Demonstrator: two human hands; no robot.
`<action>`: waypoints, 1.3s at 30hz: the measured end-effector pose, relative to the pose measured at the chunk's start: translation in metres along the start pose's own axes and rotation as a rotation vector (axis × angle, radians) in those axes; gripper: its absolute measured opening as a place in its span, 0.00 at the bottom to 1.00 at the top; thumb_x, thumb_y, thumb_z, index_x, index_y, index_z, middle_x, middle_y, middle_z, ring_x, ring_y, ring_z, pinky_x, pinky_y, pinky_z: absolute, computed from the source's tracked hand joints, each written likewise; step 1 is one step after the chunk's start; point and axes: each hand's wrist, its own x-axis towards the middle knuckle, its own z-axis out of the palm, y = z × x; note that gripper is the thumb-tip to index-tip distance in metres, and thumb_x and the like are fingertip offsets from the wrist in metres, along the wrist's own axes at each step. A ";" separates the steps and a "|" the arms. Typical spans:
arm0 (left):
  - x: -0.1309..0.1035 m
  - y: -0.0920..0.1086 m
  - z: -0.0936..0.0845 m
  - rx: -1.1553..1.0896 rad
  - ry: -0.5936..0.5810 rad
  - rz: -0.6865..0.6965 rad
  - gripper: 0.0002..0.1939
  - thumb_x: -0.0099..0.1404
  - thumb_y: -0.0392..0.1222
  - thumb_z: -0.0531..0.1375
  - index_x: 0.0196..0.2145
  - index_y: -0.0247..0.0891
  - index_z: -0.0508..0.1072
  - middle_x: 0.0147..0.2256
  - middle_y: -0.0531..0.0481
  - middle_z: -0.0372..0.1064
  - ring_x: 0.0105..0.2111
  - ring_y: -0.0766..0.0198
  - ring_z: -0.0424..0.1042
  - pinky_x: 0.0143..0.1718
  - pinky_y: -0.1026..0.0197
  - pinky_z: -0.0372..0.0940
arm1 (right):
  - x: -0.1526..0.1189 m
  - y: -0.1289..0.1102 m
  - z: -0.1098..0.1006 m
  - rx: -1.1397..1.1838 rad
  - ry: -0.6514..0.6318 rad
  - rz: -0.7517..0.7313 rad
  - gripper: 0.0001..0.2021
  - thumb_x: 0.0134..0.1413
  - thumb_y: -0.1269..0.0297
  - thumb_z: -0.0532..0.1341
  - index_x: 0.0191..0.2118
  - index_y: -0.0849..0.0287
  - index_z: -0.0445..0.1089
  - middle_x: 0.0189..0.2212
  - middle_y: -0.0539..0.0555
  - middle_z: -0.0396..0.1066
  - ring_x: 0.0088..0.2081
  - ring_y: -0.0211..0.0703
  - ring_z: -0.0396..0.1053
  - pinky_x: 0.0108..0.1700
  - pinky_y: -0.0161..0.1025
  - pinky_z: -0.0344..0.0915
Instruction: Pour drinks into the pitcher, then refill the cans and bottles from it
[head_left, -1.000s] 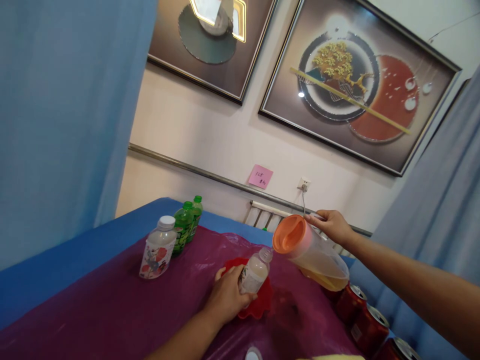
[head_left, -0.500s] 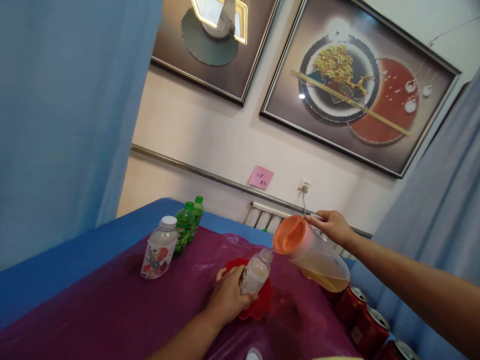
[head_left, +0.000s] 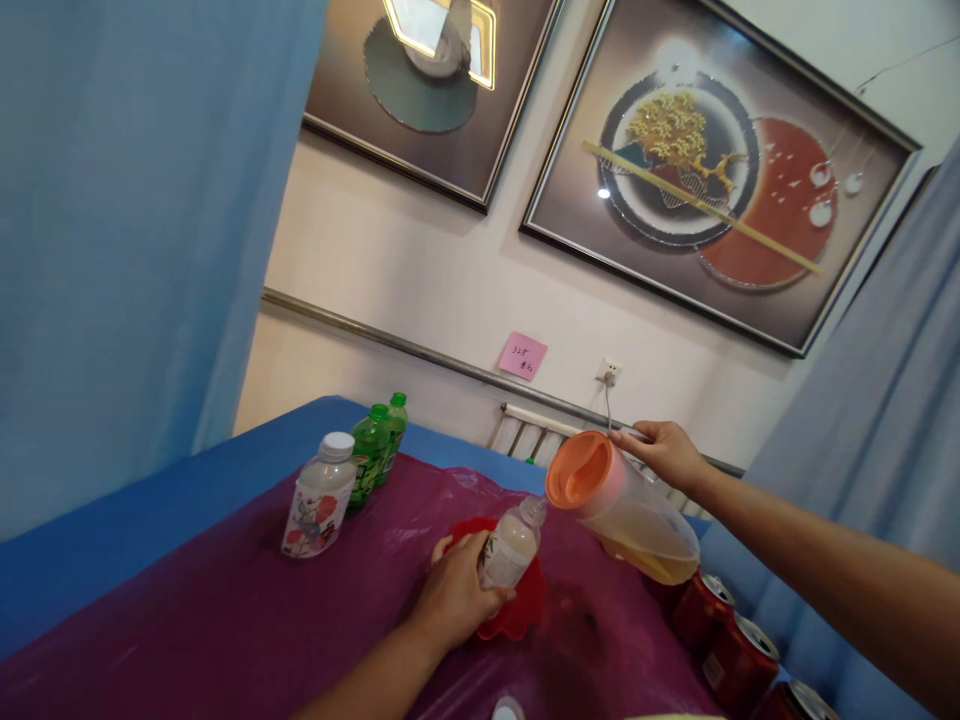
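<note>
My left hand (head_left: 459, 592) is closed around a small clear bottle (head_left: 511, 550) with a pale label and its mouth uncapped. Under the bottle lies a red scalloped dish (head_left: 523, 606), partly hidden by bottle and hand. On the right, my right hand (head_left: 666, 455) grips a clear plastic pitcher (head_left: 651, 530) by the handle. The pitcher is tipped far over, its orange lid (head_left: 580, 470) against or just beside the bottle's mouth. Yellowish liquid lies along the pitcher's lower side. Whether any is flowing, I cannot tell.
A white-capped bottle (head_left: 320, 497) and two green bottles (head_left: 371, 452) stand at the left on the purple sheet (head_left: 247, 610). Several red cans (head_left: 741, 660) line the right edge. A white cap (head_left: 508, 709) lies at the front. Blue curtains (head_left: 142, 220) hang on both sides.
</note>
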 end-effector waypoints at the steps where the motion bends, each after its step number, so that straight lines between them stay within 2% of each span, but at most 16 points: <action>1: 0.000 0.000 0.000 0.002 -0.003 -0.002 0.33 0.50 0.48 0.69 0.54 0.44 0.71 0.54 0.46 0.75 0.57 0.50 0.70 0.67 0.47 0.45 | 0.000 -0.001 0.000 -0.002 -0.002 0.002 0.35 0.45 0.26 0.58 0.16 0.53 0.48 0.16 0.43 0.43 0.20 0.33 0.43 0.22 0.36 0.42; 7: 0.000 0.001 -0.001 -0.016 -0.007 -0.007 0.35 0.50 0.47 0.69 0.55 0.43 0.70 0.55 0.44 0.74 0.58 0.50 0.69 0.67 0.47 0.43 | -0.001 -0.002 -0.001 0.001 -0.008 0.016 0.34 0.44 0.26 0.58 0.17 0.52 0.47 0.16 0.43 0.42 0.21 0.34 0.42 0.22 0.36 0.41; 10: 0.000 0.001 -0.001 -0.023 0.003 0.001 0.32 0.49 0.46 0.69 0.53 0.42 0.72 0.53 0.45 0.75 0.57 0.49 0.70 0.67 0.47 0.44 | -0.001 -0.001 -0.001 0.000 -0.006 0.012 0.34 0.45 0.27 0.59 0.17 0.53 0.47 0.17 0.43 0.42 0.21 0.34 0.43 0.23 0.36 0.42; 21: 0.000 0.000 0.000 -0.017 0.002 0.001 0.33 0.50 0.47 0.69 0.54 0.42 0.71 0.54 0.46 0.74 0.57 0.51 0.69 0.67 0.48 0.44 | -0.001 0.005 0.000 0.011 -0.005 0.022 0.34 0.45 0.27 0.59 0.17 0.53 0.50 0.16 0.43 0.44 0.20 0.34 0.44 0.22 0.36 0.42; 39: 0.001 -0.002 0.001 -0.019 0.004 0.003 0.34 0.49 0.47 0.69 0.54 0.41 0.71 0.53 0.45 0.74 0.57 0.49 0.69 0.67 0.47 0.45 | -0.001 0.004 0.000 0.007 -0.016 0.032 0.33 0.45 0.28 0.60 0.18 0.53 0.49 0.16 0.43 0.43 0.21 0.34 0.44 0.23 0.36 0.42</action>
